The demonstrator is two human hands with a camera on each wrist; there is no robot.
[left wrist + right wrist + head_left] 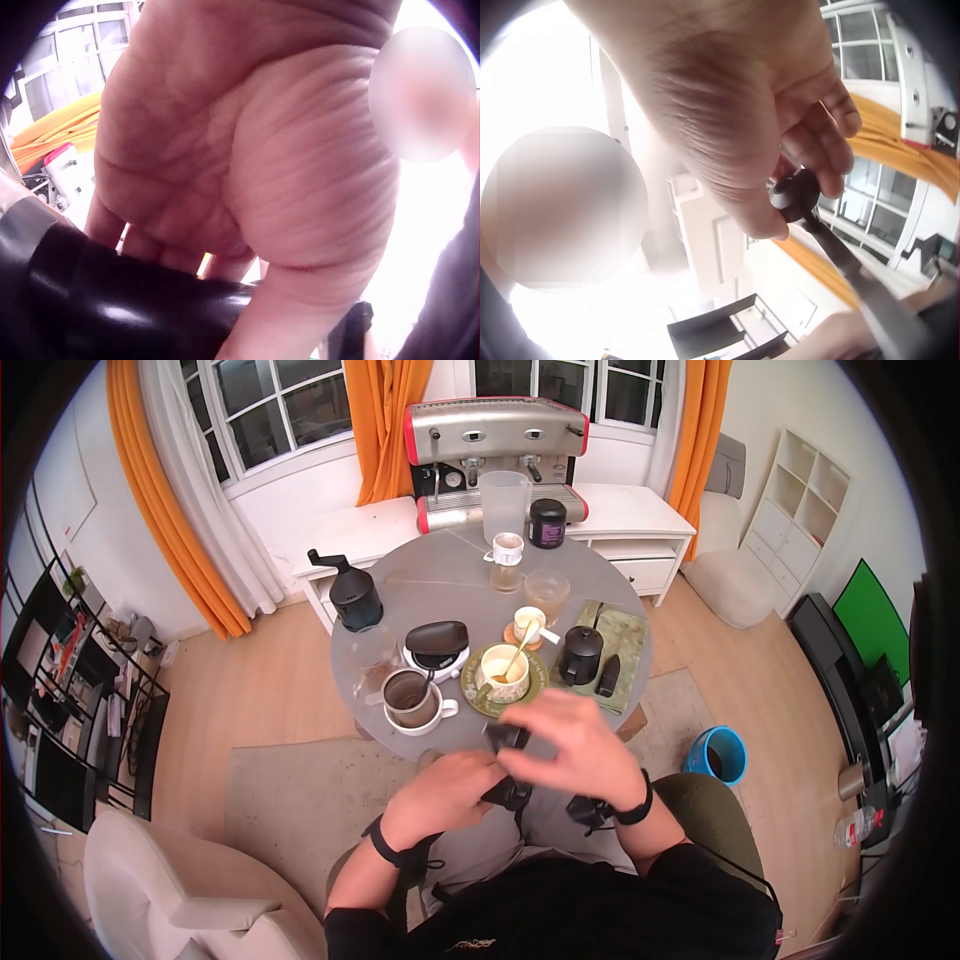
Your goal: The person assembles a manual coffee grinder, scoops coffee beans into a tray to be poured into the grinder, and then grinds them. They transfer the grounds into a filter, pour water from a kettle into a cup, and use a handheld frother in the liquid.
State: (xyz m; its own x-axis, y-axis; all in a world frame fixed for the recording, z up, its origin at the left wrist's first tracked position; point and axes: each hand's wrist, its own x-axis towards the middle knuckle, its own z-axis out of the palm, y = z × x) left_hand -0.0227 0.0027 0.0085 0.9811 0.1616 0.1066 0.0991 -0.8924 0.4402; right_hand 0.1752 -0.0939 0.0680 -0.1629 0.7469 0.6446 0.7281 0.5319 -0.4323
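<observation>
Close to my body, below the table's front edge, the left hand (450, 790) curls around a black cylinder. Its glossy side (142, 311) fills the lower part of the left wrist view, with fingers passing behind it. Above and to the right, the right hand (580, 745) pinches a round black knob (796, 193) between thumb and fingers. A metal crank arm (847, 266) runs from the knob toward the lower right of the right wrist view. The cylinder's top is hard to make out behind the hands in the head view.
On the round grey table (430, 565) are a white cup (412, 726), a green plate (478, 700), a black pitcher (581, 656), a black crank-handled container (356, 600) and a black jar (547, 523). An espresso machine (500, 435) stands behind; a blue bin (735, 757) is on the floor at right.
</observation>
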